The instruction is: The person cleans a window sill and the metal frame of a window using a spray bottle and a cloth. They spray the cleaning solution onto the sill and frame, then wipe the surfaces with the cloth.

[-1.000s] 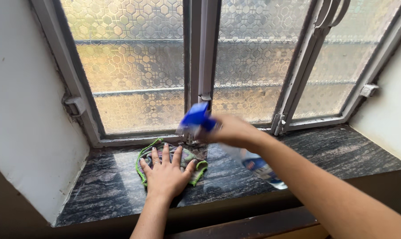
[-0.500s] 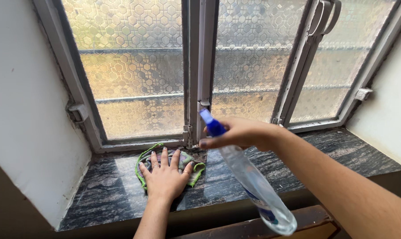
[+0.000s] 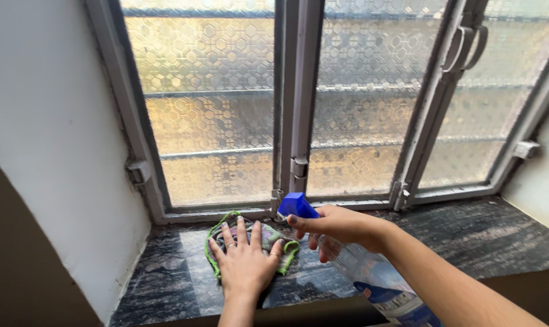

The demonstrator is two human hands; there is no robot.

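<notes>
My left hand [image 3: 245, 260] lies flat with fingers spread on a green-edged cleaning cloth [image 3: 286, 247], which rests on the dark marble window sill [image 3: 468, 236]. My right hand [image 3: 341, 227] grips the neck of a clear spray bottle [image 3: 371, 278] with a blue trigger head [image 3: 297, 206]. The bottle is tilted, its nozzle aimed toward the window's middle frame and its base down near the sill's front edge. A finger rests on the trigger.
Patterned frosted glass panes [image 3: 211, 121] sit in grey metal frames [image 3: 298, 109] behind the sill. Curved handles [image 3: 468, 45] hang on the right frame. White walls [image 3: 50, 151] close in both sides of the recess.
The view has tilted and closed in on the sill. My right hand has drawn the spray bottle lower and nearer the cloth. My left hand stays flat on the cloth.
</notes>
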